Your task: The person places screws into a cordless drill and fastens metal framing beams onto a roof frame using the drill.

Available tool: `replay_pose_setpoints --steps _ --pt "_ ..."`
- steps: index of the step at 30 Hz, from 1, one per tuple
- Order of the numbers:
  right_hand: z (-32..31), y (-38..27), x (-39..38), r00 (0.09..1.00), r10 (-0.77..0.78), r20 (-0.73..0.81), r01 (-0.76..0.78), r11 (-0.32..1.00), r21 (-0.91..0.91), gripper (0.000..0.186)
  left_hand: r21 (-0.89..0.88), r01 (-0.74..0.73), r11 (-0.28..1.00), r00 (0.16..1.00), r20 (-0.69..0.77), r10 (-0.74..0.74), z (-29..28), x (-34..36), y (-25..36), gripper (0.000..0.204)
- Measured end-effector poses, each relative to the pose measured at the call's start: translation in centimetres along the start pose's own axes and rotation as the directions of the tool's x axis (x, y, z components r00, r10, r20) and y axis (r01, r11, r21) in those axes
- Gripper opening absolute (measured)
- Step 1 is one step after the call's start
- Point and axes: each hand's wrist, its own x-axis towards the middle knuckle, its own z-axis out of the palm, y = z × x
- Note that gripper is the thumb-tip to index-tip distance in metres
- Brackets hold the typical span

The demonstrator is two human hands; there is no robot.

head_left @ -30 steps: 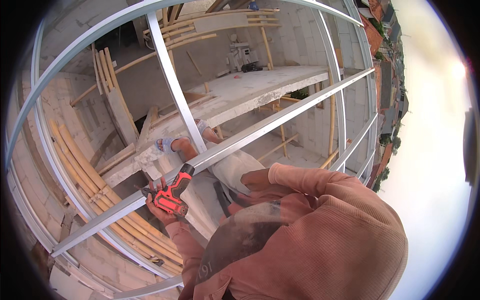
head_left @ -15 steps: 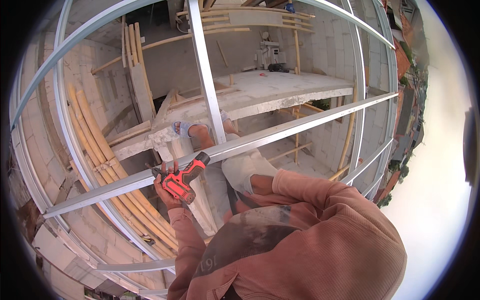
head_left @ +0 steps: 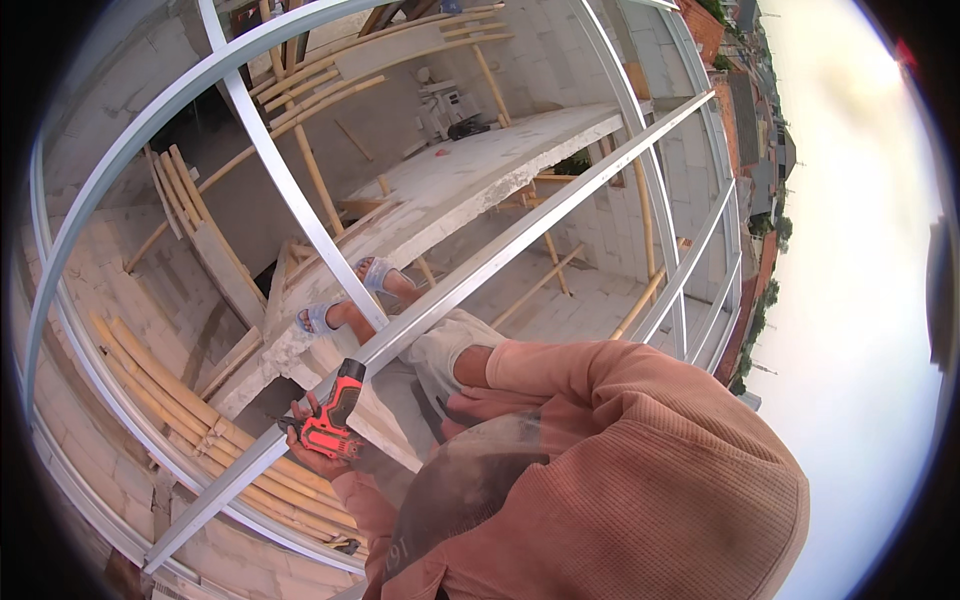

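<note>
With my left hand point(head_left: 318, 462), I am holding a red and black drill point(head_left: 328, 432) in curled fingers; in my view it is overlapping the long metal beam point(head_left: 530, 228). My right hand point(head_left: 473, 366) is resting on the beam's near side, its fingers hidden, so I cannot tell their state. Beyond the beam, sandaled feet point(head_left: 316, 318) are resting by a concrete slab point(head_left: 480, 165); bamboo poles point(head_left: 165, 383) are passing beneath its left end.

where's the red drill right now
In the head view, the red drill is left of centre and below mid-height, held in the left hand, beside the lower-left stretch of the long metal beam.
</note>
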Motion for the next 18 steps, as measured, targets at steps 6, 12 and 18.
replay_pose_setpoints --steps 6,12,18 --pt "-1.3 0.8 -0.5 0.967 0.175 -0.188 -0.177 0.984 0.001 0.038 0.035 -0.032 0.999 0.995 -0.089 0.035 0.3 -0.2 0.1 0.054" --pt "-1.4 0.9 -1.2 0.952 0.203 -0.229 -0.208 0.978 0.004 0.041 0.016 -0.023 1.000 1.000 -0.002 0.023 -0.8 0.1 0.2 0.050" --pt "-2.2 0.9 -1.1 0.965 0.139 -0.222 -0.143 0.990 -0.004 0.039 -0.023 -0.031 0.999 0.998 -0.051 0.030 0.4 -0.3 0.0 0.048"
